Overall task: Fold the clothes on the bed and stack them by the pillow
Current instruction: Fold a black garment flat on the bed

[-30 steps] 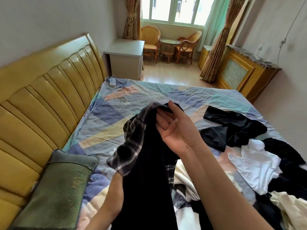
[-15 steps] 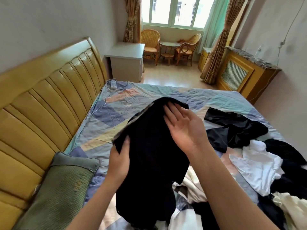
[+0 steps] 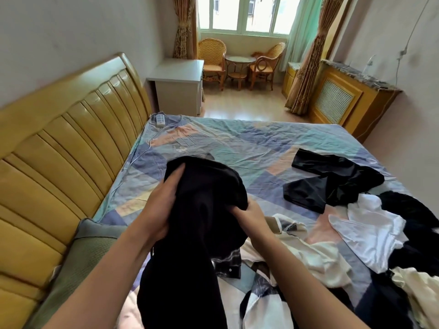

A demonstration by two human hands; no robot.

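Left hand (image 3: 164,205) grips the upper left edge of a black garment (image 3: 204,233), thumb over the cloth. Right hand (image 3: 249,216) bunches the same garment at its right side, fingers curled into the fabric. Garment held up at centre frame, its lower part hanging toward bottom centre; not yet a flat fold.

To the right and lower right of the frame, loose clothes on the bed (image 3: 237,143): another black piece (image 3: 332,181), a white piece (image 3: 370,229), cream fabric (image 3: 318,257). All unfolded.

Green pillow (image 3: 78,260) at lower left by the headboard (image 3: 59,143). No folded stack visible beside it.

Judgement: early stage; first item in hand, most of the pile left.
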